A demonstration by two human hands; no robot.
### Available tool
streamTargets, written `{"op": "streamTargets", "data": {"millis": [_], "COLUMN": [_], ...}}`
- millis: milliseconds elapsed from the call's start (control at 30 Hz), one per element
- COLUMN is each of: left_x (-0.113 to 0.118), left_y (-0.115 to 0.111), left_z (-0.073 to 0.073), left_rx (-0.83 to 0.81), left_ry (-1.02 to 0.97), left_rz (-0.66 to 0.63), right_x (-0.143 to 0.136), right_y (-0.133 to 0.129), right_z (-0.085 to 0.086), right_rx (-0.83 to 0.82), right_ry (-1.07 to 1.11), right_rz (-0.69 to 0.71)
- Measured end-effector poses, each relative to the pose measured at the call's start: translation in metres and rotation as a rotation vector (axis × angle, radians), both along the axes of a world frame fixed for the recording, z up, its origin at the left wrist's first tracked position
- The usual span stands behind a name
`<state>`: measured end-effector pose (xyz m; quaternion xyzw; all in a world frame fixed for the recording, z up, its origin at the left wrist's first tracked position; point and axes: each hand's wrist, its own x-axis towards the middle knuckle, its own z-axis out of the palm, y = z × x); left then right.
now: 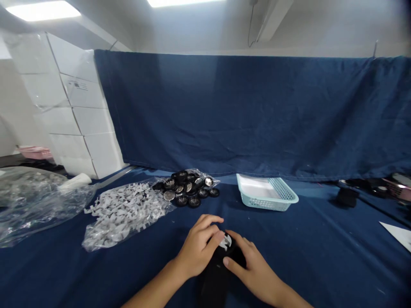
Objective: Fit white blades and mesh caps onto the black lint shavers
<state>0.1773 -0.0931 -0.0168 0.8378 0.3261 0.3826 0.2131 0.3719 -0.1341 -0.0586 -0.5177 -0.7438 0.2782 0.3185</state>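
In front of me a round black part [228, 248] with a white plastic piece [225, 242] in its middle sits at the top of a dark block-like object [215, 280]. My left hand [202, 244] reaches over from the left, fingers bent and tips pressed at the white piece's edge. On the other side my right hand [252, 265] curves round the black part, thumb in front and index finger behind. The fingers hide much of the part's rim.
A plastic bag of small white pieces [125, 214] lies left. Black round parts with shiny centres [189, 188] are piled beyond my hands. A light-blue basket [269, 202] stands right of them, before a blue cloth screen [240, 115]. White boxes [77, 107] are stacked far left.
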Motion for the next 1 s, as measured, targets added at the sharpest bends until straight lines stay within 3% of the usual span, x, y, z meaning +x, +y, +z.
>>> {"op": "streamTargets", "data": {"millis": [300, 633, 833, 1000], "left_x": [0.002, 0.001, 0.001, 0.001], "left_y": [0.000, -0.006, -0.009, -0.008], "left_z": [0.000, 0.009, 0.010, 0.006], "left_rx": [-0.073, -0.154, -0.089, -0.021], "left_ry": [0.084, 0.203, 0.158, 0.083], "left_rz": [0.054, -0.083, -0.137, -0.097], "right_x": [0.001, 0.001, 0.000, 0.001], "right_y": [0.002, 0.002, 0.001, 0.002], "right_z": [-0.006, -0.006, -0.006, -0.008], "right_rx": [-0.010, -0.010, -0.005, -0.023], "right_ry": [-0.001, -0.008, -0.011, -0.014], "right_rz": [-0.009, -0.005, 0.006, -0.016]}}
